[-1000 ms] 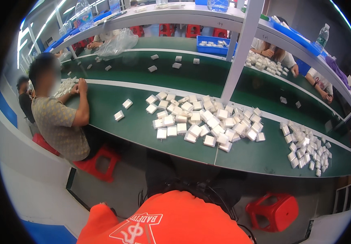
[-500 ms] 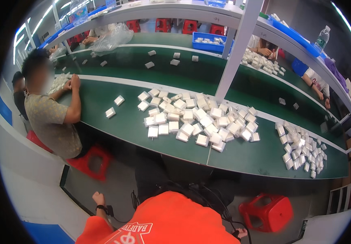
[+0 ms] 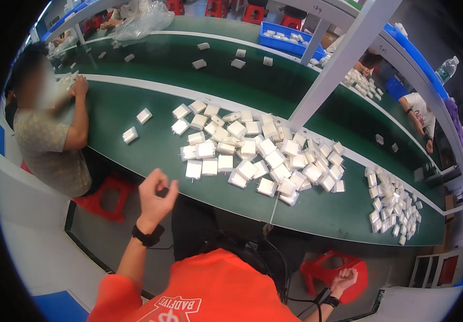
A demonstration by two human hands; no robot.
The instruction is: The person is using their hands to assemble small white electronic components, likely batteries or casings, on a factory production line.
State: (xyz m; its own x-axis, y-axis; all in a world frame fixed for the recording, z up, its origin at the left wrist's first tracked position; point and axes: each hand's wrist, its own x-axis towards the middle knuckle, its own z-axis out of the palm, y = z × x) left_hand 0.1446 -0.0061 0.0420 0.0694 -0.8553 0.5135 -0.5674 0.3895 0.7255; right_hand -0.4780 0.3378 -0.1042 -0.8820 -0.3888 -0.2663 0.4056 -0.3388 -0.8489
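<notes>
My left hand [image 3: 156, 197] is raised in the air just short of the bench's front edge. Its fingers curl into a loose fist, the thumb sticks out, and nothing shows in it. Nearest to it on the bench lies a wide heap of white plug-in charger blocks [image 3: 209, 167], some with metal prongs showing. Down at the right, my right hand [image 3: 344, 279] hangs beside my body over a red plastic stool [image 3: 317, 271]. Its fingers are curled in, and no object is visible in it.
The green bench [image 3: 226, 196] carries a second heap of smaller white blocks [image 3: 391, 206] at the right. Two loose blocks lie left. A white post [image 3: 344, 64] rises behind the main heap. A co-worker [image 3: 54, 129] sits at left. Cables [image 3: 280, 252] hang by my body.
Both my hands have risen from low at my sides, the left one up toward the bench edge. The view has shifted slightly. The heaps look the same.
</notes>
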